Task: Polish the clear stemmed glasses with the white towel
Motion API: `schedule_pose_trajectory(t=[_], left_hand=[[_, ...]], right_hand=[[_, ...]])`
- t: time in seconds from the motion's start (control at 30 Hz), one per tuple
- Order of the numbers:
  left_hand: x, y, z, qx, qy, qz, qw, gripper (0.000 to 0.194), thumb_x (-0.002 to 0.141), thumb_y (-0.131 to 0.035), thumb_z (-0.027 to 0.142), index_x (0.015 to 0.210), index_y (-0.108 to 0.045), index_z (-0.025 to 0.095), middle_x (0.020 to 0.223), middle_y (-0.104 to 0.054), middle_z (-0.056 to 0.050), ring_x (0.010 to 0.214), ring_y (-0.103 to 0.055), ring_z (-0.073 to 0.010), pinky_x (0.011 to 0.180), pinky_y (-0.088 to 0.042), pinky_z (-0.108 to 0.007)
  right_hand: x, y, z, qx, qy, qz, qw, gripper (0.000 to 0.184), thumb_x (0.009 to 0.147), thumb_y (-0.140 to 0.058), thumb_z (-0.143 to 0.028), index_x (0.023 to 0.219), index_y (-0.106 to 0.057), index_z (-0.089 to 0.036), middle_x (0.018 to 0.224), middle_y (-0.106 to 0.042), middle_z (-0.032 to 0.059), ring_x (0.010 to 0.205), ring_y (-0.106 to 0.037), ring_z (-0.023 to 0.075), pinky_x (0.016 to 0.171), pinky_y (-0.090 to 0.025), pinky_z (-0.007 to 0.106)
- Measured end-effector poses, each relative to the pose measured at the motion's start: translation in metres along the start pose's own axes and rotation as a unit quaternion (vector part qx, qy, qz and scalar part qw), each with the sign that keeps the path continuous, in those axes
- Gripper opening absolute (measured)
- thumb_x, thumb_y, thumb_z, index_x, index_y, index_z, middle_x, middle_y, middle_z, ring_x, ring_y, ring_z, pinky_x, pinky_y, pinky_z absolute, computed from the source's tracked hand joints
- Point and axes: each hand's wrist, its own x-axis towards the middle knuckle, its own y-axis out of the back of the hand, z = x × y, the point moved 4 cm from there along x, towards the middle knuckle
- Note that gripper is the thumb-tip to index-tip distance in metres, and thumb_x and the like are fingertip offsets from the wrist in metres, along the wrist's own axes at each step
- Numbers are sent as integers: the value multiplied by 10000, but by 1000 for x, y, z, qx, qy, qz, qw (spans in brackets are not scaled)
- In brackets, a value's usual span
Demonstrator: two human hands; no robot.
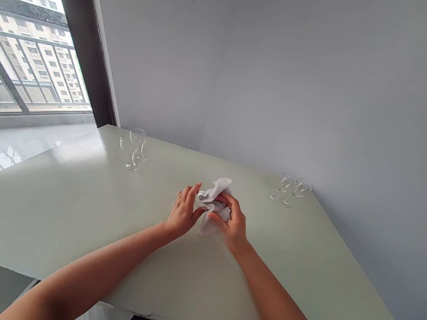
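Over the middle of the pale green table (65,212), both my hands meet around a crumpled white cloth (218,191). My left hand (183,212) curls around something clear, possibly a small glass, which the cloth mostly hides. My right hand (232,223) has its fingers closed on the cloth and presses it against what the left hand holds.
Two clear stemmed glasses (136,148) stand at the back left of the table. Two more stemmed glasses (290,189) stand at the back right, near the grey wall. A large window (19,51) is on the left.
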Motion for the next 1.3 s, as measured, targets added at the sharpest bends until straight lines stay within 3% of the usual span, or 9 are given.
schedule_pose_trajectory(t=[0.27,0.5,0.57,0.7,0.8,0.87,1.07,1.2,1.3], left_hand=[[1,4,4,103,-112,-23,988,495,787,-453,167,1269,-349,120,1024,-563,-136,875,-523,-226,739,-365,-343],[16,16,7,168,-144,-50,974,408,841,-412,144,1247,-418,181,919,-629,-66,914,-555,-185,965,-272,-391],[18,19,2,133,-129,-79,980,332,856,-432,206,1185,-476,195,804,-634,-39,802,-574,-163,938,-295,-375],[16,16,-11,-28,-25,-259,965,318,815,-488,452,1006,-566,210,694,-616,-7,658,-551,-145,694,-389,-285],[7,11,-5,-214,48,-470,855,413,815,-407,550,857,-574,175,633,-580,4,553,-517,-116,539,-375,-230],[2,11,3,-267,58,-538,797,464,830,-350,565,859,-571,158,638,-577,-5,542,-520,-113,523,-379,-226],[14,19,19,-25,-69,-241,968,450,787,-524,469,1143,-502,195,856,-615,-76,826,-547,-203,789,-365,-353],[9,10,15,-74,-21,-281,957,390,770,-544,479,1056,-546,213,685,-566,-1,649,-501,-138,645,-360,-272],[4,3,9,-233,91,-376,892,383,703,-583,540,869,-575,195,597,-463,48,544,-396,-83,515,-297,-211]], right_hand=[[-7,-27,11,140,-176,-147,963,196,767,-575,-298,908,-692,-229,813,-668,26,704,-607,169,692,-492,331],[-6,-21,23,355,-325,-85,873,232,688,-667,-352,859,-697,-199,842,-672,44,606,-575,138,506,-487,284],[-5,-17,15,347,-305,-128,878,296,706,-654,-339,972,-674,-211,927,-663,48,653,-582,138,531,-497,281],[-3,1,-3,169,-191,-241,936,336,765,-590,-267,1098,-613,-305,1074,-631,3,876,-590,169,760,-501,343],[-4,16,-7,81,-145,-290,942,277,789,-557,-251,1045,-640,-320,1009,-659,-9,899,-597,181,788,-493,358],[-7,20,-5,84,-155,-306,936,251,781,-564,-247,1008,-658,-297,971,-671,-3,866,-609,181,748,-506,340],[-19,17,8,172,-268,-190,929,265,724,-620,-251,984,-654,-217,961,-666,32,823,-616,175,677,-515,300],[-20,17,-3,171,-266,-202,927,293,746,-604,-288,1034,-630,-234,990,-650,28,755,-606,147,604,-501,262],[-13,27,-18,67,-206,-251,943,377,753,-608,-357,1122,-585,-281,943,-653,13,720,-591,145,608,-486,266]])
